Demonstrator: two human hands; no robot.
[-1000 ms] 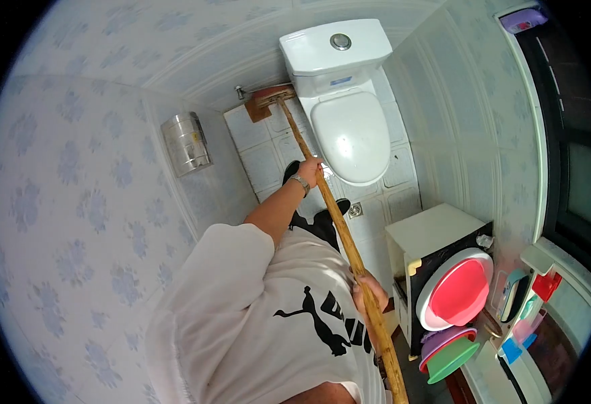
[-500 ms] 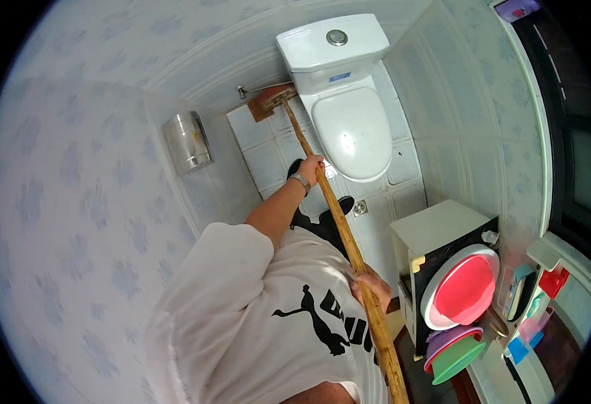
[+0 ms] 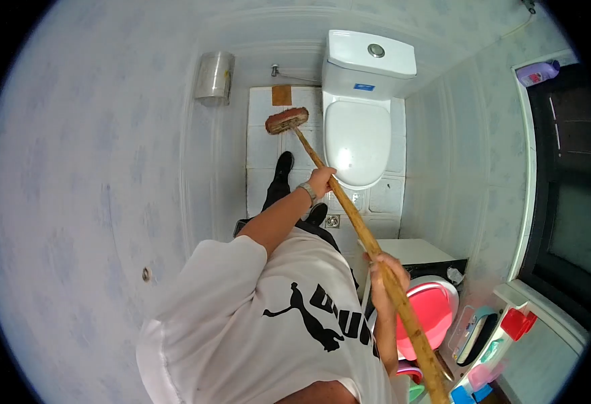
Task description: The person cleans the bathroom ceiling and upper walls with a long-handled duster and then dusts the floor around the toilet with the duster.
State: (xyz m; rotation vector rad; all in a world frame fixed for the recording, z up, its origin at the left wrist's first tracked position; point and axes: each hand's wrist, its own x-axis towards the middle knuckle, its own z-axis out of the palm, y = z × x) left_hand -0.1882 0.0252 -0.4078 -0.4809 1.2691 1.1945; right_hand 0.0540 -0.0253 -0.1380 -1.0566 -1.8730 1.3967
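A long-handled mop (image 3: 353,214) with a pale wooden pole slants across the view. Its reddish-brown head (image 3: 286,120) lies on the white floor tiles to the left of the toilet (image 3: 358,145). My left hand (image 3: 321,182), a watch at the wrist, is closed round the lower part of the pole. Higher up, my right hand (image 3: 390,271) wraps round the same pole, its fingers partly hidden behind it. The pole's top end runs out of view at the bottom.
A brown square patch (image 3: 282,95) lies by the back wall. A metal paper holder (image 3: 215,79) hangs on the left wall. At right stand a white cabinet (image 3: 413,250), a pink basin (image 3: 424,320) and a shelf with small items. A floor drain (image 3: 333,221) sits near my feet.
The mop head has come off the brown patch in the corner, back toward me onto the white tiles. My right hand has moved outward with the pole. The camera view has turned.
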